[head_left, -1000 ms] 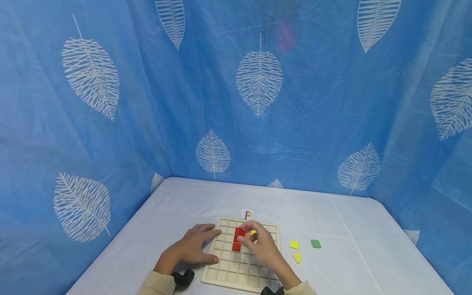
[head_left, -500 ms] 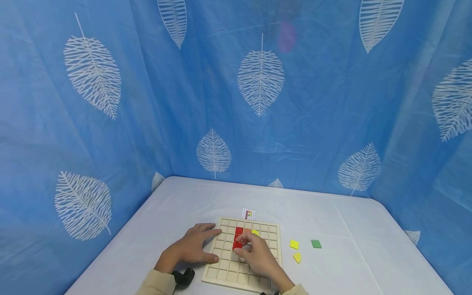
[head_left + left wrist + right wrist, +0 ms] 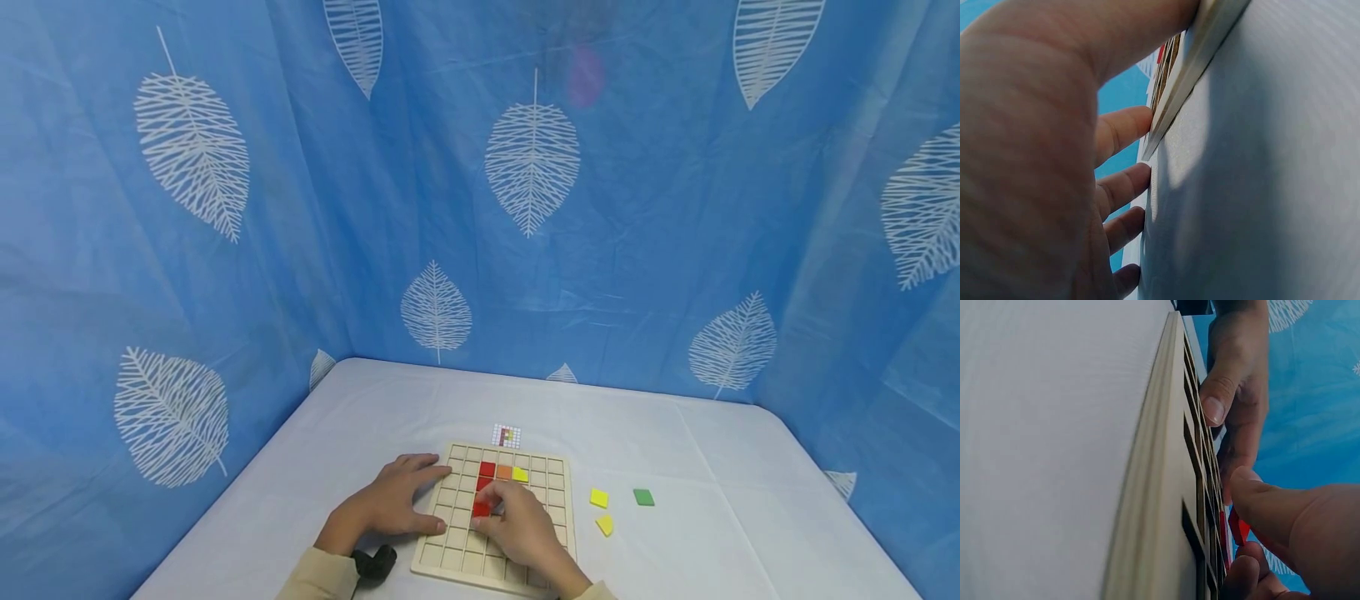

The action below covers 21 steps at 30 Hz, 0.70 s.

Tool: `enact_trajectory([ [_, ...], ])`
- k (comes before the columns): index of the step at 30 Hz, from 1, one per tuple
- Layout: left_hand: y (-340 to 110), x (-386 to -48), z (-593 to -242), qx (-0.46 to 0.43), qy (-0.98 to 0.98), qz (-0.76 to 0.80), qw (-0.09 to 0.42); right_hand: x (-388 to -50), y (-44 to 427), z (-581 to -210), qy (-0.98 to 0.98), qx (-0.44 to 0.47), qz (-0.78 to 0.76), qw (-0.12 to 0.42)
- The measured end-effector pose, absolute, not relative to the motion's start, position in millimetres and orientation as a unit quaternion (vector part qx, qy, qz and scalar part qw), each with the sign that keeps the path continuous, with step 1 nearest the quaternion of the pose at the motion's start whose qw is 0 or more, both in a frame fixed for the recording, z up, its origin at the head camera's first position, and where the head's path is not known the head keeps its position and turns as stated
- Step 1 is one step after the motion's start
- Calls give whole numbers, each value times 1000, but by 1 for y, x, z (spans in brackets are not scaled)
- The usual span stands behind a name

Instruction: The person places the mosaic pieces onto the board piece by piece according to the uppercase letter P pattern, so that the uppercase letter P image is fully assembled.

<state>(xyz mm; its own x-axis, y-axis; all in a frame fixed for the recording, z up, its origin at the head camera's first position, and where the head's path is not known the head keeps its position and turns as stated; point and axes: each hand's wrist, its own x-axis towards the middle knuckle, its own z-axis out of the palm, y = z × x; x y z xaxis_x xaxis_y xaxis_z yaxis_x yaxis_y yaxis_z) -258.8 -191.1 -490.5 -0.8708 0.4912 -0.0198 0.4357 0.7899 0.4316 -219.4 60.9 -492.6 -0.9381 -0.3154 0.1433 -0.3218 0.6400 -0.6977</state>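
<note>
White cloth (image 3: 697, 500) lies beneath your left hand (image 3: 390, 500), fingers apart and thumb touching the wooden grid board (image 3: 452, 559), while your right hand (image 3: 520, 520) pinches a red tile (image 3: 1240, 527), just beside other red tiles (image 3: 487, 469) on the board. Two yellow pieces (image 3: 599, 497) and a green piece (image 3: 643, 497) lie to the right; beyond are a printed card (image 3: 506, 436) and a leaf-patterned blue curtain (image 3: 637, 267).

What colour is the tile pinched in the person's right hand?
The tile is red, seen best in the right wrist view.
</note>
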Motion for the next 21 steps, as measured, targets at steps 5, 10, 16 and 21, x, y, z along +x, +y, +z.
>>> enact_trajectory([
  [5, -192, -259, -491, 252, 942, 213, 59, -217, 59, -492, -915, 169, 367, 6],
  [10, -191, -260, -491, 252, 942, 215, 58, -216, 58, -490, -918, 170, 357, 17],
  [16, -192, -261, -492, 255, 942, 212, 57, -215, 58, -490, -919, 178, 352, 22],
  [21, -192, -261, -493, 255, 942, 210, 56, -214, 58, -489, -923, 179, 340, 22],
])
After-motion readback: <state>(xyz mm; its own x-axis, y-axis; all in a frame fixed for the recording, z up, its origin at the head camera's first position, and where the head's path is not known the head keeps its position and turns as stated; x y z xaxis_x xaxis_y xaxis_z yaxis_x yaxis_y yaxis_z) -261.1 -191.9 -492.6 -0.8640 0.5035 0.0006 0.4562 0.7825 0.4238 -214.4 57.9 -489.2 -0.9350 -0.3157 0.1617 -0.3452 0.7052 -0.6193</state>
